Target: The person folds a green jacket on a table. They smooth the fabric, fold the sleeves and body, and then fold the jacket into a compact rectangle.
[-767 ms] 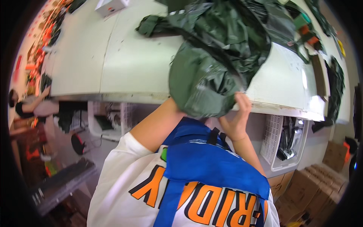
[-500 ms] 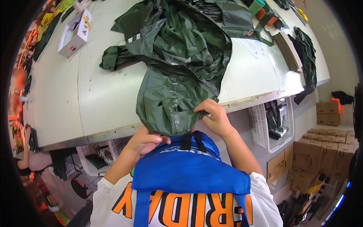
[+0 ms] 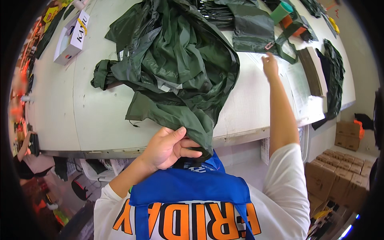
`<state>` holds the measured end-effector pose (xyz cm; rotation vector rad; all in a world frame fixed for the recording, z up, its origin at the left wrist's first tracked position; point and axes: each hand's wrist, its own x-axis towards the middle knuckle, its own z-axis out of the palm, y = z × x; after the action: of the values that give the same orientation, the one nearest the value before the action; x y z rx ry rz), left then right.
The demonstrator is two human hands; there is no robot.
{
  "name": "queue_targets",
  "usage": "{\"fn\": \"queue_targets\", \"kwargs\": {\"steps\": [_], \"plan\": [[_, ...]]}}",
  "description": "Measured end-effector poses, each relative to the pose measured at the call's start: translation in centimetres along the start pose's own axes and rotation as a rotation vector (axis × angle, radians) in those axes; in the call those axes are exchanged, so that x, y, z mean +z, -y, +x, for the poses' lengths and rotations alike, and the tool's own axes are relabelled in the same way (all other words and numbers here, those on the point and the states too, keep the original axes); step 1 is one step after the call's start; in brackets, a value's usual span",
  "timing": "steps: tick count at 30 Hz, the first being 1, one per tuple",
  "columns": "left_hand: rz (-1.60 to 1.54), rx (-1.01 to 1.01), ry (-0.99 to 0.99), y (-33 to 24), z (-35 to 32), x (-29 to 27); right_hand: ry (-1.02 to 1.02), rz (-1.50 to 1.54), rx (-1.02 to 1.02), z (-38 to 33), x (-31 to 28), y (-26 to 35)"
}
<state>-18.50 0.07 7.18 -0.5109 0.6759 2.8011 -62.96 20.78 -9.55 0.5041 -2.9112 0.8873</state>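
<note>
A glossy dark green raincoat [image 3: 200, 68] lies in a crumpled heap on the white table, with one piece hanging over the near edge. My left hand [image 3: 170, 149] grips that hanging piece, fingers curled and thumb uppermost. My right hand [image 3: 271, 66] is stretched out over the table on the right, fingers slightly bent and apart. Its fingertips are close to a flat dark green pouch [image 3: 252, 30] with a small buckle. I cannot see anything held in that hand.
A white open box [image 3: 72, 38] stands at the far left of the table [image 3: 56, 108]. Right of the raincoat are a green-topped tube [image 3: 281, 13], grey boards [image 3: 312, 72] and a dark garment [image 3: 334, 72] over the edge. Cardboard cartons [image 3: 340, 176] are stacked at lower right.
My right hand has let go of the raincoat and moved forward and right across the table. The near piece of the raincoat has turned and narrowed, while my left hand has shifted right onto it.
</note>
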Motion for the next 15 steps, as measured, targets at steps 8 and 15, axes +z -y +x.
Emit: {"fn": "queue_targets", "kwargs": {"steps": [8,15], "plan": [[-0.023,0.187,-0.231,-0.5,3.8,3.3,0.326,-0.688,-0.012,13.9,3.8,-3.2],[-0.112,0.215,-0.158,-1.2,4.2,2.0,-0.014,1.173,0.526,11.3,-0.2,-6.7]]}}
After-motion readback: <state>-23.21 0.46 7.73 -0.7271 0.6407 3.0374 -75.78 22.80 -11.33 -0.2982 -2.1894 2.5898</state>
